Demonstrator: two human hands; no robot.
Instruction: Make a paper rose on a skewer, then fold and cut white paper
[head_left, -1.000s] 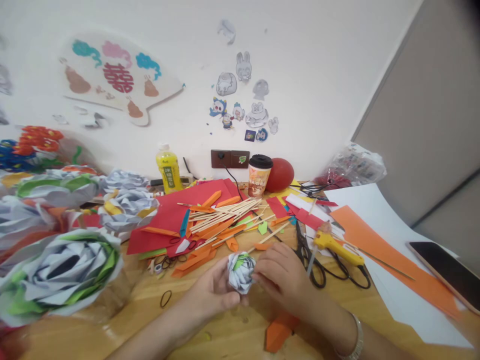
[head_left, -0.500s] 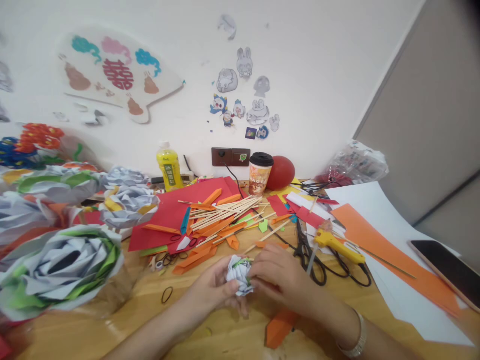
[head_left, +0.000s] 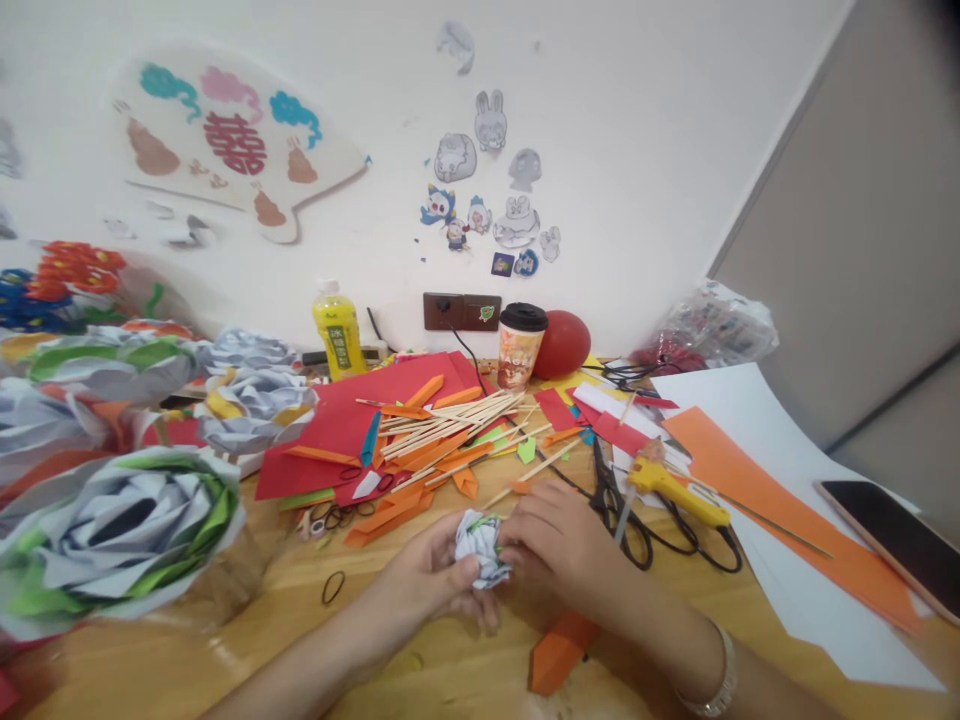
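Observation:
A small white and green paper flower [head_left: 480, 545] is held between both my hands, low over the wooden table [head_left: 247, 640]. My left hand [head_left: 427, 577] cups it from the left with fingers curled round its base. My right hand [head_left: 559, 545] pinches its right side with bent fingers; a bracelet is on that wrist. Just below my right hand lies a folded orange paper piece [head_left: 559, 650]. Behind the flower sits a pile of wooden sticks [head_left: 446, 425] and orange paper strips on red paper sheets [head_left: 337, 435].
Large paper flowers [head_left: 120, 530] crowd the left side. Black scissors [head_left: 619, 510] and a yellow glue gun [head_left: 675, 492] lie right of my hands. A phone [head_left: 892, 545] rests on white paper at far right. A yellow bottle [head_left: 337, 335], a cup [head_left: 519, 345] and a red ball stand by the wall.
The paper flower has been turned and squeezed between my hands, from upright to tilted on its side. My right hand's fingers have shifted closer over it.

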